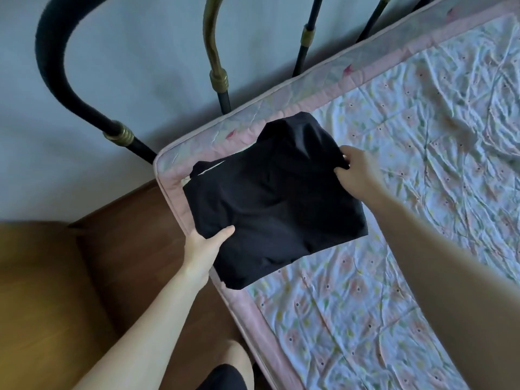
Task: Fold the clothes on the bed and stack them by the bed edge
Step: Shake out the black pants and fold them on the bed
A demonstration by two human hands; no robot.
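At the far left a grey wall (118, 52) stood behind a black headboard (60, 80) of curved bars with brass collars. Below it, wooden floor (135, 249) showed, and a tan surface (36, 305) filled the near left corner, too blurred to tell what it was. The left hand (204, 249) gripped the near-left edge of the black garment (270, 198), thumb on top, fingers hidden underneath. The garment was a folded, smooth, roughly rectangular bundle, over the bed's far-left corner, by the pink piped mattress edge (174, 175); whether it rested flat or was partly lifted, I could not tell. The right hand (357, 173) pinched the garment's far-right corner, fingers curled into the cloth. To the right spread a crumpled white sheet (422, 164) with a faint floral print. A knee (236, 358) showed near the bottom.
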